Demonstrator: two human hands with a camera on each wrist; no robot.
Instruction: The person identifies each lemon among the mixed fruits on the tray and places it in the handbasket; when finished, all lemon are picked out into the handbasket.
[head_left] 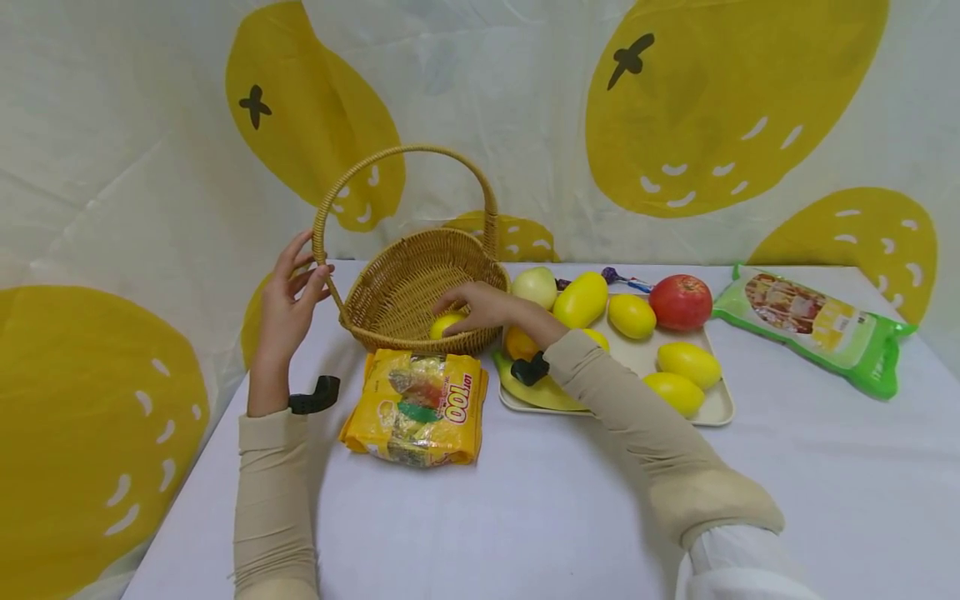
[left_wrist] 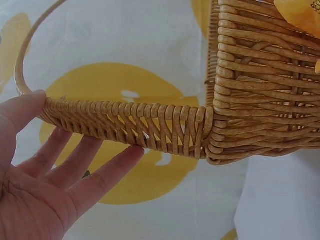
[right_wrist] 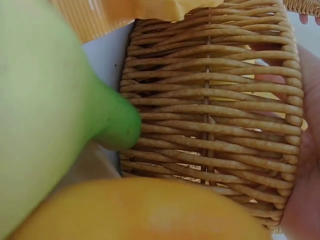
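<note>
Inside the wicker basket [head_left: 420, 292], near its front wall, a yellow lemon [head_left: 446, 324] lies under our right hand [head_left: 480, 306], whose fingers curl over it. Our left hand [head_left: 288, 304] rests on the handle's base, fingers [left_wrist: 102, 175] spread and straight, likely steadying the basket. Just in front lies a yellow snack packet [head_left: 416, 407]; beside it, a tray [head_left: 716, 408] of fruit on the tabletop [head_left: 570, 508].

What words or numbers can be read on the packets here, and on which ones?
"100", printed upside down as seen from the head view, on the yellow packet in front of the basket.
Green packet at the right: print too small to read.
Nothing else bears text.
</note>
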